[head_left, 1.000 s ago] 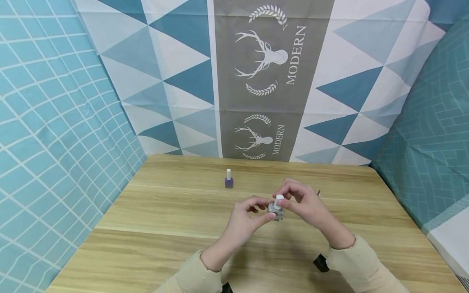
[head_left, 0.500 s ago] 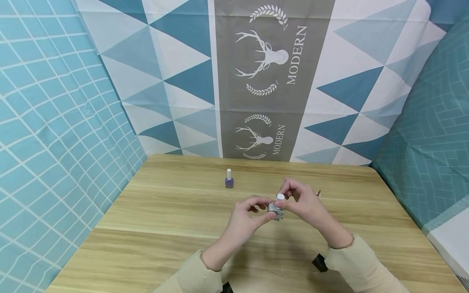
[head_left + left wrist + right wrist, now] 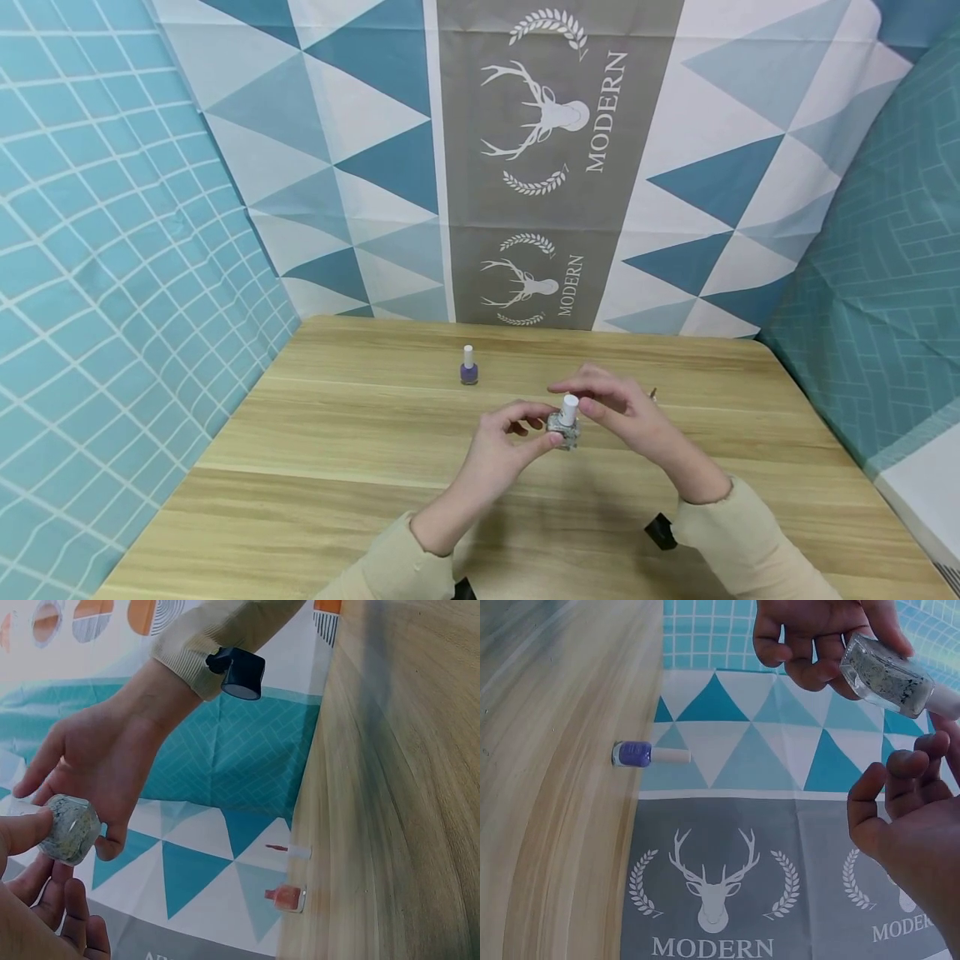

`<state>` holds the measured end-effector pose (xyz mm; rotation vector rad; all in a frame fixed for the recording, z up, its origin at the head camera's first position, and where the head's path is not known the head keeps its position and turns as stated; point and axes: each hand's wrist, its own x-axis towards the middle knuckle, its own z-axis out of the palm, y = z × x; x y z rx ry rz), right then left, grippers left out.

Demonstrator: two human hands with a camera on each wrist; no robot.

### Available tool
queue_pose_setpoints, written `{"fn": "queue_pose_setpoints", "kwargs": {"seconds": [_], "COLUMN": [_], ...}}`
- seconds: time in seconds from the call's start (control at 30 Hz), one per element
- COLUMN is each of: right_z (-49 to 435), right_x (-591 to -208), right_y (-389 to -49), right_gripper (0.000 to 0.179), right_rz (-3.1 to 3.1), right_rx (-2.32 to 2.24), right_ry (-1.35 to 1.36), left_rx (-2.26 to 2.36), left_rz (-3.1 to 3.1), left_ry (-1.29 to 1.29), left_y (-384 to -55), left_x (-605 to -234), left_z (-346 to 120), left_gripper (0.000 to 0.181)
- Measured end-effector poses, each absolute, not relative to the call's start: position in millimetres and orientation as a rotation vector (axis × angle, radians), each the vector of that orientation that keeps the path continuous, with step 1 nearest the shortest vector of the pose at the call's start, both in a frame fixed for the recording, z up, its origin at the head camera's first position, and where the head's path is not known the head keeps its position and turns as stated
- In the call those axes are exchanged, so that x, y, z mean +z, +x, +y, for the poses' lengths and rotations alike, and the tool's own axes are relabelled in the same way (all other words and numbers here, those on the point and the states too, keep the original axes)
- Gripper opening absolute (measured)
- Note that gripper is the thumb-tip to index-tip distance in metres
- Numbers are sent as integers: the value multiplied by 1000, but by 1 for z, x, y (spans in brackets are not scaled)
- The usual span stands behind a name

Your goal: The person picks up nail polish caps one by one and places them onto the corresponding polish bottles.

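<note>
My left hand (image 3: 501, 446) pinches a clear glass nail polish bottle (image 3: 563, 429) with dark and silvery flecks between thumb and fingers, above the table. Its white cap (image 3: 570, 407) is on the bottle and tilts upward. My right hand (image 3: 618, 412) is at the cap, fingers spread loosely around it and thumb beside it; whether a fingertip touches the cap I cannot tell. In the right wrist view the flecked bottle (image 3: 889, 677) lies between the left hand (image 3: 817, 634) above and the right hand (image 3: 915, 787) below.
A purple nail polish bottle (image 3: 468, 372) with a white cap stands toward the back of the wooden table (image 3: 337, 433). A red polish bottle (image 3: 286, 898) stands uncapped, its brush cap (image 3: 298, 852) upright beside it; the right hand mostly hides them in the head view. Patterned cloths hang around.
My right fingers gripped the white cap before; now they have loosened and spread, and more of the cap shows. The left hand keeps its hold on the bottle, almost unmoved.
</note>
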<state>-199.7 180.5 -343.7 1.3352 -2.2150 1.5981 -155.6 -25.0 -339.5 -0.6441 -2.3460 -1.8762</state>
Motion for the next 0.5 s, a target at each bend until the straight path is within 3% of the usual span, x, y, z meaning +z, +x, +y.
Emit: {"fn": "queue_pose_setpoints", "kwargs": {"seconds": [0.33, 0.5], "right_z": [179, 178], "right_x": [-346, -345], "right_y": [-198, -197], "right_gripper": [22, 16], "right_rz": [-2206, -2239], "right_rx": [1554, 1523], "right_ry": [1289, 1222], "left_rx": [-1856, -1860], "left_rz": [-2334, -2327], "left_ry": [-659, -676], "left_y": [-172, -170], "left_x": [-370, -366], "left_z": [-23, -24], "left_gripper": [25, 25]}}
